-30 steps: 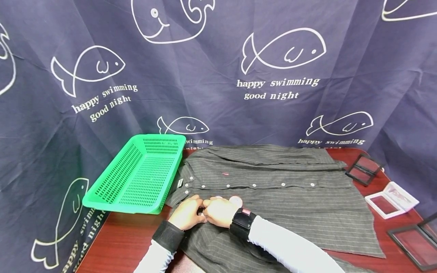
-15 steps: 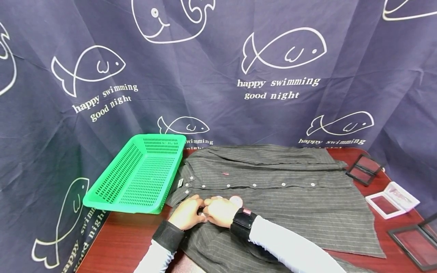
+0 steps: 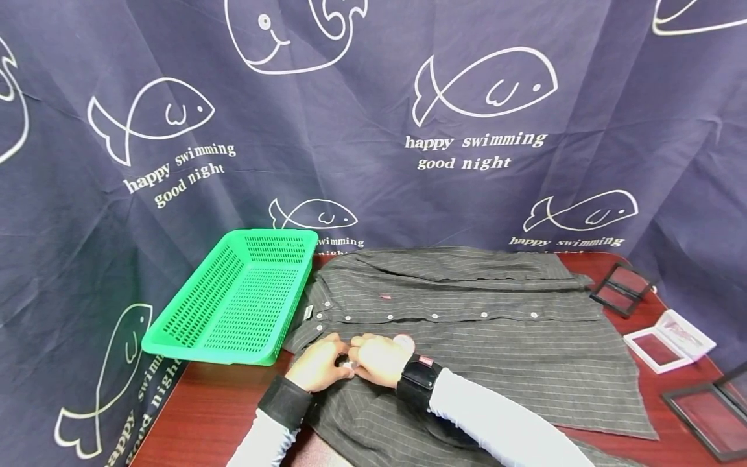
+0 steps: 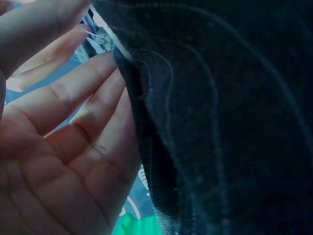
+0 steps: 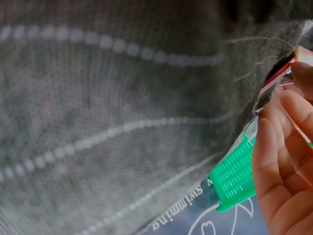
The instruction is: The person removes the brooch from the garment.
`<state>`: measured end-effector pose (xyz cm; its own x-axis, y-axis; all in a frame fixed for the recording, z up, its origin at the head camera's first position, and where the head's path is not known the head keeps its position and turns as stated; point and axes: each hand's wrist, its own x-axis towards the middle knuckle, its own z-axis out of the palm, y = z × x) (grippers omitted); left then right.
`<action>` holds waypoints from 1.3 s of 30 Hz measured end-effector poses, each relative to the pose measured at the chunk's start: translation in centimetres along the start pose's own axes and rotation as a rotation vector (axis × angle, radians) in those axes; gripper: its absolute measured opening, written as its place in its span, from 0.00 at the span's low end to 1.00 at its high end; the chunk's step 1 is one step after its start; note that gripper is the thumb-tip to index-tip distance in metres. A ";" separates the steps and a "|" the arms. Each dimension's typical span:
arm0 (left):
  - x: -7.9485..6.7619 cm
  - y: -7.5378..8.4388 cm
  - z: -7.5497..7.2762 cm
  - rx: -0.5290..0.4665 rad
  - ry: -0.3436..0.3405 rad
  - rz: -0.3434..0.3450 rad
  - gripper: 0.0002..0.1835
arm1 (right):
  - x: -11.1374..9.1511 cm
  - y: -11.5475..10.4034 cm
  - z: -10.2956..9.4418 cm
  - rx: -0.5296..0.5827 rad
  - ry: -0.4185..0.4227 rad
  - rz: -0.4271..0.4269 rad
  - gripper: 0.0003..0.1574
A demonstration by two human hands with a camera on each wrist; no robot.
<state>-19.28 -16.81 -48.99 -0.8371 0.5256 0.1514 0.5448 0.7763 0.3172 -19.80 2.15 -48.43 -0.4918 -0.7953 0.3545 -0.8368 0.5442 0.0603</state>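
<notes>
A dark grey pinstriped shirt (image 3: 467,350) lies spread out with white buttons down its front. My left hand (image 3: 318,364) pinches a fold of it near the collar end; in the left wrist view the fingers (image 4: 93,112) lie against the cloth edge. Close beside it, my right hand (image 3: 376,360) has its fingers curled, tips nearly meeting the left ones. A thin bright needle-like sliver (image 4: 94,35) shows at the fingertips there, its far end lost in the cloth. A small white piece (image 3: 348,366) shows at the left thumb; its kind is unclear.
A green plastic basket (image 3: 257,305) stands at the left of the red-brown table (image 3: 198,402). A small round pale thing (image 3: 404,342) lies on the shirt behind the right hand. Black-framed cases (image 3: 623,289) and a white-framed open case (image 3: 668,342) lie at the right.
My right hand has shifted slightly to the right, and the gap between the hands is a little wider. More of the white piece shows at the left thumb.
</notes>
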 end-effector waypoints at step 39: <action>-0.5 -0.1 -0.7 -0.102 0.047 0.047 0.12 | 0.3 0.2 -0.4 0.110 0.093 0.026 0.10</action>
<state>-18.92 -17.38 -48.49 -0.8135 0.5417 0.2114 0.5776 0.7105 0.4020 -19.97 2.16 -47.93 -0.4936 -0.7501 0.4400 -0.8477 0.5280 -0.0508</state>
